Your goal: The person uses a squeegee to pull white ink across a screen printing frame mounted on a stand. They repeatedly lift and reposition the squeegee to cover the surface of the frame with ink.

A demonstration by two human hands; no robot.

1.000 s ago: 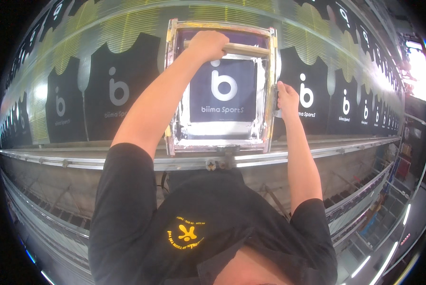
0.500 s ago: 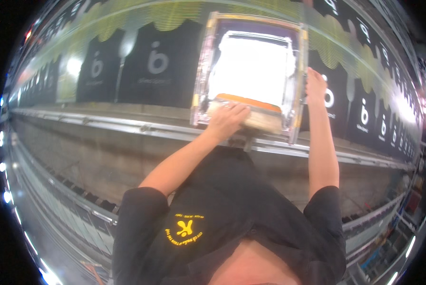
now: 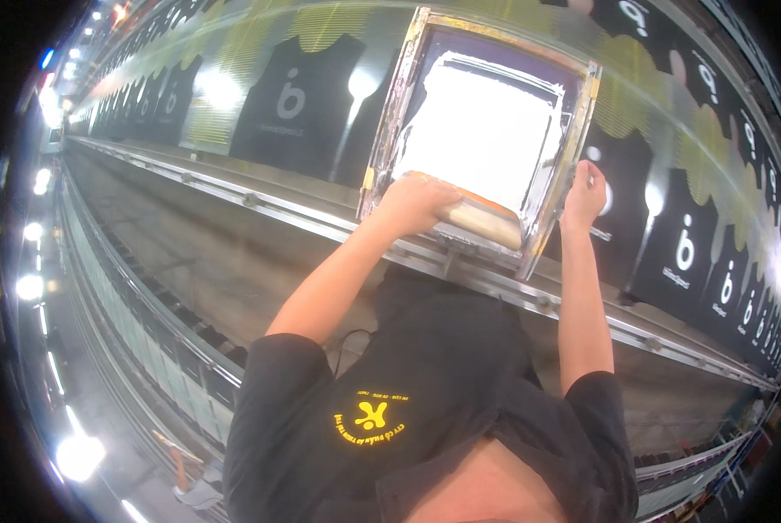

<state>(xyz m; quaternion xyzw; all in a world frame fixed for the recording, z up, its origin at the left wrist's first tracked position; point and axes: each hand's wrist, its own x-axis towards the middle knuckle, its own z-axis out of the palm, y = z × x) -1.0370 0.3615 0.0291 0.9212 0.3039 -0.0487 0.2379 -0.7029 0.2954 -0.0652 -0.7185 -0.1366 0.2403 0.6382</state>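
Note:
A rectangular screen-printing frame (image 3: 495, 33) lies over the line of dark shirts. White ink (image 3: 478, 122) covers most of its mesh. My left hand (image 3: 417, 205) is wrapped over the left part of a squeegee (image 3: 491, 225), which has a pale handle and an orange blade. The squeegee rests across the near end of the mesh, at the edge of the ink. Beside the frame's right rail is my right hand (image 3: 585, 199), its fingers curled together. Whether those fingers grip the rail or something small cannot be made out.
Dark shirt pieces with white prints lie flat on the long table, among them one at left (image 3: 299, 105) and one at right (image 3: 682, 240). A metal rail (image 3: 321, 220) runs along the table's near edge. Another long table (image 3: 138, 296) stands at lower left.
The view has turned, so the table and frame now slant down to the right. My right hand sits slightly nearer along the frame's side, fingers curled. My left hand still holds the squeegee at the near end.

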